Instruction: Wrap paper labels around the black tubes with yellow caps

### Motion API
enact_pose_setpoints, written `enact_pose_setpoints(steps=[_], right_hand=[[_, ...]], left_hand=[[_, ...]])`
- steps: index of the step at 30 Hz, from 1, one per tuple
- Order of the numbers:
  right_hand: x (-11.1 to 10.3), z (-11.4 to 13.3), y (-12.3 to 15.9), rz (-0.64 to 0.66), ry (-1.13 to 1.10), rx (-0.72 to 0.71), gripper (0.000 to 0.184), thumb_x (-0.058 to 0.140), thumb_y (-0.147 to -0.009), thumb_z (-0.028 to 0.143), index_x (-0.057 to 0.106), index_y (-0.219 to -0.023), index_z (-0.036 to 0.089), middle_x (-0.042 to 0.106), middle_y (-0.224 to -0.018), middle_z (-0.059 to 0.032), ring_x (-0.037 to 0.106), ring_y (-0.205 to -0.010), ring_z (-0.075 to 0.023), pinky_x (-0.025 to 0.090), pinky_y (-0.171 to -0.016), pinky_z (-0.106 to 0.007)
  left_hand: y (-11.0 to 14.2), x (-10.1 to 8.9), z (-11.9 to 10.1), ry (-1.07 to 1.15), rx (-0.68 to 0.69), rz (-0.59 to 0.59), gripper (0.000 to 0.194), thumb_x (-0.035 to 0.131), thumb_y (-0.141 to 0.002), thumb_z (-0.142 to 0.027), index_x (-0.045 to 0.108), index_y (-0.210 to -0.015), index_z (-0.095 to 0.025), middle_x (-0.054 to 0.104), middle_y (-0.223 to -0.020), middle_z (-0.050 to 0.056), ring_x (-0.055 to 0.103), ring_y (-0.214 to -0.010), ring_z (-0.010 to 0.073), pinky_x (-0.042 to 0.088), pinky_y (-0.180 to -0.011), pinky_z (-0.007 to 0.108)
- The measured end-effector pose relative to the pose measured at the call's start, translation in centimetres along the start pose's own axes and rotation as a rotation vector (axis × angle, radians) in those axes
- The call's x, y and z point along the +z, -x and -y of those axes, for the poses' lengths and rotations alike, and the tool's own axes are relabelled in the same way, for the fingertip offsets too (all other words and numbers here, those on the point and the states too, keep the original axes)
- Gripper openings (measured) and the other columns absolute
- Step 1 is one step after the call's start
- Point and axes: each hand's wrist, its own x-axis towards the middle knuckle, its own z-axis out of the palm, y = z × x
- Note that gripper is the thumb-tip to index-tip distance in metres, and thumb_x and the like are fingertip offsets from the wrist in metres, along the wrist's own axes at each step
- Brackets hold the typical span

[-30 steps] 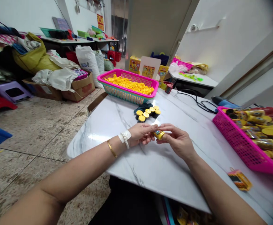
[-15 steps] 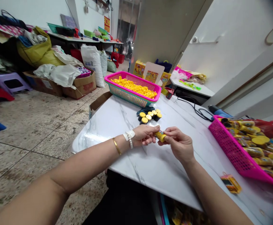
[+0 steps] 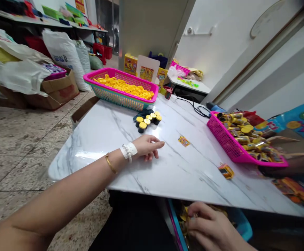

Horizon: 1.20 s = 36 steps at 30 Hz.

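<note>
My left hand (image 3: 149,146) rests over the white marble-patterned table (image 3: 131,164), its fingers loosely extended and apart with nothing in them. Just beyond it stand several small black pots with yellow lids (image 3: 147,121), beside a dark cloth-like item (image 3: 142,113). Below the table's front edge, my right hand (image 3: 210,223) reaches into a blue basket (image 3: 243,225) of yellow wrapped pieces. Its fingers are curled together, and whatever lies between them is hidden. A small yellow printed label (image 3: 184,141) lies flat on the table, right of my left hand.
A pink-rimmed basket (image 3: 120,101) of yellow rings stands at the back left. On the right, a pink basket (image 3: 227,146) holds yellow tubes. A small yellow packet (image 3: 226,171) lies near it. A black cable (image 3: 196,108) curls at the back edge.
My hands have parted, and the yellow tube they held together is no longer seen in them. The right hand has dropped below the table edge into the blue basket. The view has turned right.
</note>
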Motion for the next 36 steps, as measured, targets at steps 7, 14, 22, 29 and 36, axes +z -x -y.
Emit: enact_pose_setpoints(steps=[7, 14, 22, 29, 36], right_hand=[[-2.0, -4.7, -2.6, -0.43, 0.151, -0.052, 0.021, 0.06, -0.091, 0.018, 0.074, -0.104, 0.026, 0.074, -0.08, -0.0038, 0.07, -0.066, -0.0167, 0.054, -0.059, -0.024], [-5.5, -16.0, -15.9, -0.676, 0.133, 0.3, 0.026, 0.066, -0.085, 0.043, 0.082, -0.087, 0.022, 0.068, -0.075, -0.0046, 0.061, -0.061, -0.0152, 0.049, -0.058, -0.029], [-3.0, -13.8, -17.0, -0.757, 0.089, 0.169, 0.019, 0.069, -0.085, 0.04, 0.081, -0.083, 0.025, 0.067, -0.082, -0.0053, 0.063, -0.08, -0.0204, 0.052, -0.072, -0.036], [-1.8, -5.4, -20.1, -0.823, 0.012, -0.158, 0.011, 0.069, -0.087, 0.025, 0.08, -0.087, 0.025, 0.064, -0.082, -0.0042, 0.063, -0.073, -0.0163, 0.054, -0.063, -0.031], [-2.1, -4.8, -20.5, -0.706, -0.459, 0.119, 0.031, 0.074, -0.08, 0.036, 0.075, -0.108, 0.021, 0.071, -0.093, -0.0052, 0.066, -0.071, -0.0151, 0.052, -0.058, -0.028]], left_hand=[[-0.6, -0.2, 0.4, -0.22, 0.083, -0.11, 0.029, 0.066, -0.087, -0.042, 0.06, -0.094, -0.015, 0.067, -0.062, 0.0, 0.052, -0.036, 0.01, 0.034, -0.032, 0.019], [-0.9, -0.8, 0.9, -0.179, 0.075, -0.081, 0.037, 0.068, -0.081, -0.052, 0.062, -0.087, -0.016, 0.067, -0.062, 0.001, 0.052, -0.037, 0.0094, 0.035, -0.032, 0.019], [-0.9, -0.3, 0.7, -0.023, 0.096, -0.147, 0.03, 0.066, -0.086, -0.044, 0.062, -0.083, -0.014, 0.067, -0.069, 0.002, 0.05, -0.038, 0.0058, 0.033, -0.032, 0.016], [-0.7, -0.5, 0.4, 0.052, 0.177, -0.175, 0.031, 0.074, -0.081, -0.043, 0.067, -0.082, -0.012, 0.067, -0.081, 0.003, 0.054, -0.049, 0.0052, 0.034, -0.036, 0.015], [-0.3, -0.5, -0.3, 0.148, 0.177, -0.191, 0.015, 0.074, -0.082, -0.025, 0.066, -0.078, -0.013, 0.061, -0.063, -0.003, 0.047, -0.043, 0.0034, 0.03, -0.039, 0.016]])
